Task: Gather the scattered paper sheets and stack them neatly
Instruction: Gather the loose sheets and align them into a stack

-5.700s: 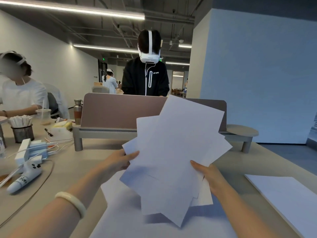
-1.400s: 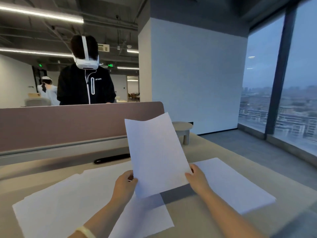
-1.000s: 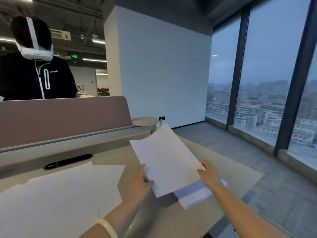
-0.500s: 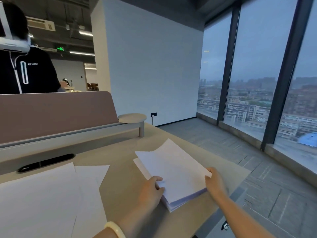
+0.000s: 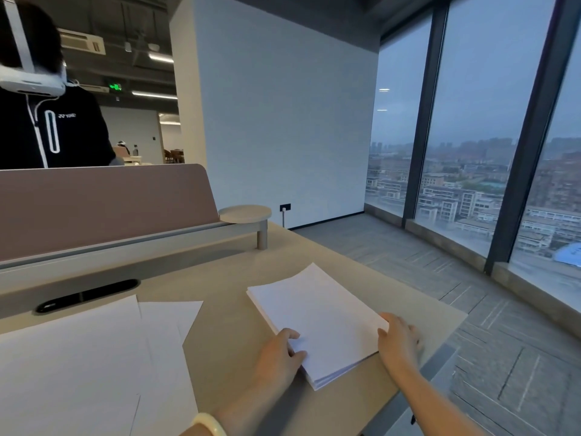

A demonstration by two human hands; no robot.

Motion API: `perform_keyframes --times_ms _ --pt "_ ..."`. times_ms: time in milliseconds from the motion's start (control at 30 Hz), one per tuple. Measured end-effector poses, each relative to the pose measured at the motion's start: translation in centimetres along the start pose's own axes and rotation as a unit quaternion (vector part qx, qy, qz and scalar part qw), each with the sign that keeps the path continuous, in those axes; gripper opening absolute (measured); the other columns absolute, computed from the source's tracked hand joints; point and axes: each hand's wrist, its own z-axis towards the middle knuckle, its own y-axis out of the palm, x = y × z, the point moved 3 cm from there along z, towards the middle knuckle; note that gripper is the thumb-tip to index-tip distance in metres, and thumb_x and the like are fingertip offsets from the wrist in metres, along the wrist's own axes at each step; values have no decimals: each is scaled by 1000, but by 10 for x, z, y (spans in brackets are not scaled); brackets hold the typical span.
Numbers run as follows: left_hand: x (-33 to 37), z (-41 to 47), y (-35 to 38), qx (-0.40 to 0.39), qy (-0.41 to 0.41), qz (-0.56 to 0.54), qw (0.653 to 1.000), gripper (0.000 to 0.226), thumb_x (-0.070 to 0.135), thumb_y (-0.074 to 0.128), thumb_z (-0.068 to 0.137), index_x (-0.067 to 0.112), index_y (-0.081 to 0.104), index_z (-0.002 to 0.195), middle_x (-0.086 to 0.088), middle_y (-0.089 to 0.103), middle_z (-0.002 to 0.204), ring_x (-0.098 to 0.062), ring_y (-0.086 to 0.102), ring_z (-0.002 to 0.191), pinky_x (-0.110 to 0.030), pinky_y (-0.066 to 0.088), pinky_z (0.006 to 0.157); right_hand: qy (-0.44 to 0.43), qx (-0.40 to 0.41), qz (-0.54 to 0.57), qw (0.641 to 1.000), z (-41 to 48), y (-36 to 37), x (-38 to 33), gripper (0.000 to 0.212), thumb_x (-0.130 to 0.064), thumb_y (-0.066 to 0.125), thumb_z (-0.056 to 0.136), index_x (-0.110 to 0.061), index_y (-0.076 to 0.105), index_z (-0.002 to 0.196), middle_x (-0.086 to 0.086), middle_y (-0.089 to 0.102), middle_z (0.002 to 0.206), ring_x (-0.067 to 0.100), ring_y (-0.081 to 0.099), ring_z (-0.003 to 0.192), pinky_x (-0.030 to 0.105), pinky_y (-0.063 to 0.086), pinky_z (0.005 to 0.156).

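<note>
A squared stack of white paper sheets [image 5: 317, 313] lies flat near the right end of the beige desk [image 5: 229, 278]. My left hand [image 5: 276, 357] rests against the stack's near left corner, thumb on the top sheet. Against the stack's right edge, near its front corner, presses my right hand [image 5: 397, 341]. Several loose white sheets [image 5: 94, 357] lie overlapping and fanned on the desk to the left, apart from the stack.
A brown divider panel [image 5: 103, 202] on a grey rail runs along the desk's back. A black cable slot [image 5: 86, 295] lies below it. A person in a black jacket [image 5: 47, 127] stands behind the divider. The desk's right edge drops to the floor by tall windows.
The single sheet I held up has been carried right and laid on the stack. Both hands have come down to the stack's near edges. My view has swung right.
</note>
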Motion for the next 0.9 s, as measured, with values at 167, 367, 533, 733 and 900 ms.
perform_keyframes --times_ms 167,367,533,733,900 --pt "-7 -1 1 -2 -5 21 1000 33 33 61 86 23 53 116 11 46 69 -6 47 68 -18 34 59 -10 -10 -54 998 -1 1 0 42 -22 39 99 -23 36 140 1 38 145 23 33 131 38 29 107" --pt "-9 1 -2 14 -4 69 998 42 46 56 86 27 47 122 12 46 72 -10 50 76 -22 36 65 -14 -9 -39 999 -1 0 -1 44 -23 34 100 -20 33 143 2 47 141 22 41 130 37 31 108" --pt "-6 3 5 -12 6 91 996 47 51 51 87 28 43 127 7 52 84 -12 51 82 -25 42 74 -20 -8 13 1000 -3 0 -1 43 -21 37 99 -17 37 141 3 53 137 24 46 126 38 41 104" --pt "-9 4 6 -15 13 102 995 48 50 50 88 27 42 130 -1 61 95 -16 57 92 -28 46 84 -17 -2 9 1000 -5 -3 -4 41 -21 42 98 -18 40 139 4 56 133 24 48 124 38 41 105" --pt "-10 4 5 -23 9 79 997 49 48 49 89 27 39 133 9 52 82 -15 57 91 -28 46 85 -23 -13 13 1000 -5 -1 -4 46 -23 42 97 -18 35 142 5 53 136 25 47 124 40 40 105"
